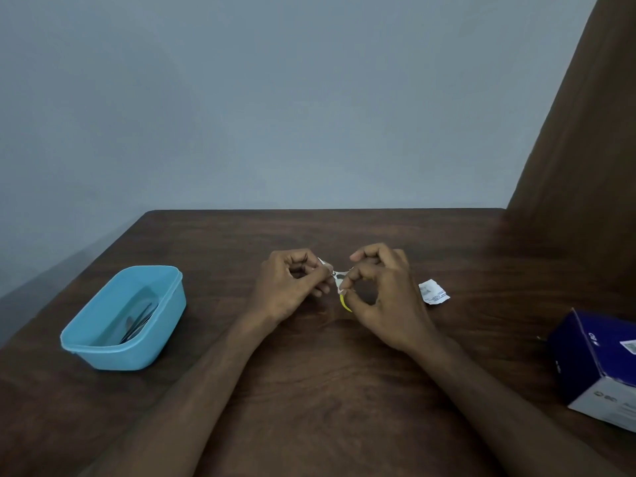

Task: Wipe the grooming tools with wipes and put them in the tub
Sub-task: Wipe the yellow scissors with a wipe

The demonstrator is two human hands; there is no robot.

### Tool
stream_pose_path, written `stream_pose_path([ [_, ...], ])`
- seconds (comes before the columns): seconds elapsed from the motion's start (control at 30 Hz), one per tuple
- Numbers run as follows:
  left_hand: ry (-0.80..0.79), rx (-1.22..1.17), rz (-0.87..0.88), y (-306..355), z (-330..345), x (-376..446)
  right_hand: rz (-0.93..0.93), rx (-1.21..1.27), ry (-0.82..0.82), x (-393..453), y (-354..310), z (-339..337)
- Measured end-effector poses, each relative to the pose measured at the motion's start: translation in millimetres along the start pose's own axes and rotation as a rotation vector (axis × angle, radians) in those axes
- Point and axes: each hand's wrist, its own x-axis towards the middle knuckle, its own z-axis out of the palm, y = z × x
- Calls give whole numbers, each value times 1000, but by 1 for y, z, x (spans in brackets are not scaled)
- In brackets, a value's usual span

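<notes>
Both hands are up over the middle of the brown table [309, 390], close together, and between them is a small shiny grooming tool [339, 279] with a yellow handle. The left hand [292, 287] pinches a little white wipe [325, 264] against the tool's metal end, and the right hand [382, 294] pinches the tool with its finger and thumb. The blue tub [86, 342] sits well off to the left with some thin metal tools [139, 323] inside, a torn white wrapper [433, 291] lies just right of the hands, and a dark blue box [595, 366] sits at the right edge.
</notes>
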Motion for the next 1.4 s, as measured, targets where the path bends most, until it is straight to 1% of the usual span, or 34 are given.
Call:
stream_pose_path([
  [0.07, 0, 6, -2, 0, 0, 0, -3, 24, 25, 1, -1, -2],
  [0.17, -9, 26, 8, -2, -1, 1, -57, 63, 93, 2, -5, -5],
  [0.23, -21, 32, 13, -2, -1, 1, -62, 12, 105, 2, -6, -4],
  [0.3, -26, 27, 13, -2, 0, 0, -9, -63, 113, 2, -5, -5],
  [0.4, -10, 12, -1, -2, 0, 0, 64, -163, 182, 1, 0, -8],
  [0.5, 3, 15, 4, -1, 1, 0, 86, -165, 232, 2, 3, -12],
  [0.63, -2, 34, 21, 0, 0, 0, 27, -78, 179, 3, 1, -6],
  [0.8, 53, 8, -1, -1, 0, 1, 138, -152, 183, 4, 11, -5],
  [0.87, 80, 9, -11, -1, 0, 2, 153, -99, 215, 5, 13, -9],
  [0.97, 123, 34, -12, -2, 1, 2, 114, 54, 249, 6, 4, -13],
  [1.03, 161, 55, -24, -2, 1, 3, 65, 98, 229, 5, -4, -12],
  [1.1, 178, 58, -29, -2, 1, 3, 3, 106, 192, 3, -9, -9],
  [1.23, 138, 57, -11, -1, 1, 1, -100, 98, 145, 1, -15, -9],
  [1.33, 120, 82, 5, -1, 1, 1, -180, 38, 89, 0, -16, -7],
  [1.4, 122, 120, 27, -1, 1, 1, -192, 3, 20, -1, -16, -3],
])
